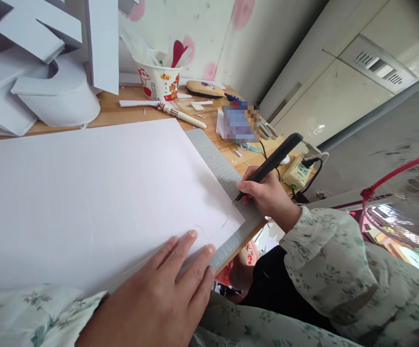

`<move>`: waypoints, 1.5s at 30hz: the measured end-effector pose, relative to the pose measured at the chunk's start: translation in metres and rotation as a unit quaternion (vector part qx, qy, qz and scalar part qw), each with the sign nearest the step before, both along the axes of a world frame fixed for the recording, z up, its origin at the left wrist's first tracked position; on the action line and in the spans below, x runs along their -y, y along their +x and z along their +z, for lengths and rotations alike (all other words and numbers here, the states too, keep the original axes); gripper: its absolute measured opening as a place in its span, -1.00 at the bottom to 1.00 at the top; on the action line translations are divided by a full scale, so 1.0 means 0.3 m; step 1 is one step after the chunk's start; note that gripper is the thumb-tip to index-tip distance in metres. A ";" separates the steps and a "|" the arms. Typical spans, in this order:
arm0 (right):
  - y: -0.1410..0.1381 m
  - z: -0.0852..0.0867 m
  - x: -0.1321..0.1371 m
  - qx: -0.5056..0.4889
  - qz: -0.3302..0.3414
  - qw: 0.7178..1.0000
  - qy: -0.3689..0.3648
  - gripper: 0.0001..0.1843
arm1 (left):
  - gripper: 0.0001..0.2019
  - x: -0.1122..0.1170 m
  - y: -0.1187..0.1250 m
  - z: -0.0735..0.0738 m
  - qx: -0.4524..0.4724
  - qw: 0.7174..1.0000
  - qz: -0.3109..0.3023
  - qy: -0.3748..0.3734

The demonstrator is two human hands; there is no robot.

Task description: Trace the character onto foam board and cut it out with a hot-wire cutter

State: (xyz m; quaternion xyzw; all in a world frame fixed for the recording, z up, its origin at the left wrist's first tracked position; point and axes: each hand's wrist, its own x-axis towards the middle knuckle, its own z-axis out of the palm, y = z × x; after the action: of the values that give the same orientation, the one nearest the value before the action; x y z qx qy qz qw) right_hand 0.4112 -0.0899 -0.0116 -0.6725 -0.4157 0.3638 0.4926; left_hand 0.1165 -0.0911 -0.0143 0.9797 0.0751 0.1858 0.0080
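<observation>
The right hand point(267, 195) has its grip closed around the lower part of a black tool point(272, 161), with the fingers curled over the shaft much as one holds a pen. The wrist is bent. The hand sits just off the right edge of the white sheet point(97, 193), and its floral sleeve trails back toward the body. The left hand point(162, 294) holds nothing. Its grip is fully open, with the palm and straight fingers pressed flat on the near edge of the sheet and the fingertips close to the near right corner.

The sheet lies on a grey cutting mat point(220, 168), which shows as a strip along the sheet's right edge. Both rest on a wooden desk point(122, 113). Beyond the far left corner of the sheet stand white foam letters point(50, 91). Past its far edge is a printed paper cup point(158, 82) with utensils in it. To the right of the sheet, beyond the tool, lies a power strip point(298, 173), and farther right is the red rim of a fan point(404, 202).

The tool's long axis slants, with the butt raised up and to the right, away from the sheet. The tip points down and left at the sheet's right edge (whether it rests on the sheet or on the mat, I cannot tell), beside a faint curved line.
</observation>
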 end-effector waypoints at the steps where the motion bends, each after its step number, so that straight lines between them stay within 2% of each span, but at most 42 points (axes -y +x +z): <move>1: 0.005 0.003 -0.002 -0.009 -0.023 1.000 0.009 -0.68 | -0.49 -0.001 -0.001 -0.004 0.004 1.000 -0.001 0.005; 3: 0.017 0.018 0.000 -0.030 -0.069 0.996 0.037 -0.68 | -0.49 -0.003 -0.001 -0.011 0.009 1.000 -0.002 0.010; 5: 0.037 0.043 0.011 -0.010 -0.078 0.994 0.070 -0.70 | -0.48 -0.005 0.003 -0.014 0.006 1.000 -0.002 0.009; 7: 0.065 0.070 0.029 0.112 -0.042 0.987 0.106 -0.73 | -0.50 -0.006 0.007 -0.009 -0.017 1.000 -0.008 0.002; 8: 0.081 0.080 0.039 0.209 -0.010 0.970 0.121 -0.74 | -0.51 -0.006 0.009 -0.005 -0.031 0.999 -0.015 0.000; 10: 0.113 0.090 0.054 0.392 0.064 0.908 0.132 -0.73 | -0.57 -0.005 0.011 0.007 -0.048 0.999 -0.017 -0.004; 12: 0.140 0.081 0.058 0.497 0.129 0.852 0.107 -0.74 | -0.63 -0.005 0.010 0.020 -0.047 0.999 -0.006 -0.005; 13: 0.149 0.072 0.056 0.527 0.149 0.832 0.084 -0.74 | -0.66 -0.005 0.009 0.026 -0.045 0.999 -0.001 -0.006; 17: 0.169 0.033 0.031 0.603 0.160 0.781 0.015 -0.67 | -0.65 -0.010 0.003 0.045 -0.080 0.996 -0.010 -0.026; 21: 0.149 0.037 0.026 0.623 0.155 0.766 0.039 -0.50 | -0.65 -0.011 0.004 0.054 -0.073 0.996 0.001 -0.044; 24: 0.074 0.065 0.060 0.603 0.114 0.785 0.084 -0.55 | -0.71 -0.013 0.008 0.055 -0.060 0.996 0.007 -0.062; 25: 0.037 0.074 0.078 0.582 0.104 0.801 0.090 -0.60 | -0.72 -0.014 0.009 0.054 -0.060 0.996 0.011 -0.067; 27: -0.043 0.090 0.116 0.548 0.137 0.822 0.067 -0.69 | -0.69 -0.018 0.011 0.052 -0.063 0.995 0.026 -0.076; 30: -0.145 0.105 0.158 0.582 0.185 0.792 -0.021 -0.74 | -0.62 -0.024 0.014 0.052 -0.071 0.993 0.041 -0.085; 32: -0.183 0.111 0.166 0.596 0.185 0.779 -0.062 -0.74 | -0.60 -0.027 0.015 0.054 -0.084 0.991 0.044 -0.091; 33: -0.191 0.112 0.165 0.591 0.178 0.784 -0.072 -0.73 | -0.60 -0.028 0.015 0.055 -0.092 0.990 0.044 -0.092; 35: -0.192 0.111 0.156 0.554 0.151 0.815 -0.080 -0.71 | -0.59 -0.029 0.013 0.056 -0.097 0.990 0.043 -0.090; 38: -0.171 0.104 0.137 0.419 0.088 0.900 -0.086 -0.64 | -0.58 -0.025 0.008 0.062 -0.092 0.992 0.041 -0.070; 41: -0.155 0.105 0.127 0.191 0.012 0.980 -0.055 -0.62 | -0.61 -0.017 0.002 0.079 -0.062 0.996 0.054 -0.025; 43: -0.158 0.115 0.129 0.022 -0.018 1.000 -0.012 -0.58 | -0.62 -0.012 -0.001 0.095 -0.034 0.997 0.066 0.010; 45: -0.170 0.130 0.136 -0.128 -0.028 0.991 0.015 -0.52 | -0.59 -0.010 -0.004 0.108 -0.014 0.997 0.073 0.036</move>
State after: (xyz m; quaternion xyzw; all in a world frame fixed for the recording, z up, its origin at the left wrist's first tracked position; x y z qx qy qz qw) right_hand 0.3603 -0.1308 0.0275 -0.6242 -0.3354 0.4268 0.5619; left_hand 0.1153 -0.0881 0.0182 0.9739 0.1396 0.1743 -0.0416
